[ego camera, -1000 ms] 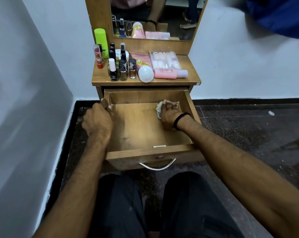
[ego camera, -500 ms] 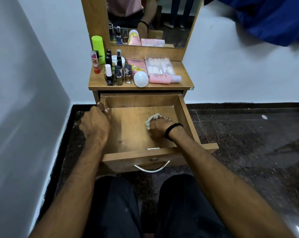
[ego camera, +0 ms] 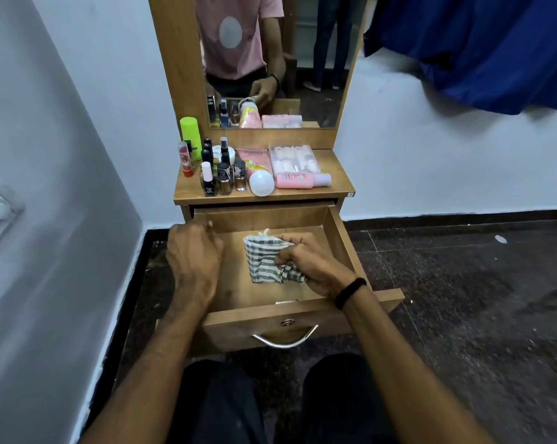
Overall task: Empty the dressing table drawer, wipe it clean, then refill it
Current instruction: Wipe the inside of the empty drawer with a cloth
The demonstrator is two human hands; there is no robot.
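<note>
While the cloth (ego camera: 266,262) is hanging bunched over the middle of the open drawer (ego camera: 261,217), the right grip (ego camera: 306,262) is pinching its folds from the right, fingers curled. I cannot tell whether it is touching the bottom. Bare wood is showing left and frontward of the cloth. The left grip (ego camera: 193,251) is curling over the drawer's left wall. Bottles (ego camera: 222,177) are waiting on the table (ego camera: 339,174).

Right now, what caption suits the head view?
Right hand grips a checked cloth in the open drawer; left hand holds its wall.
</note>
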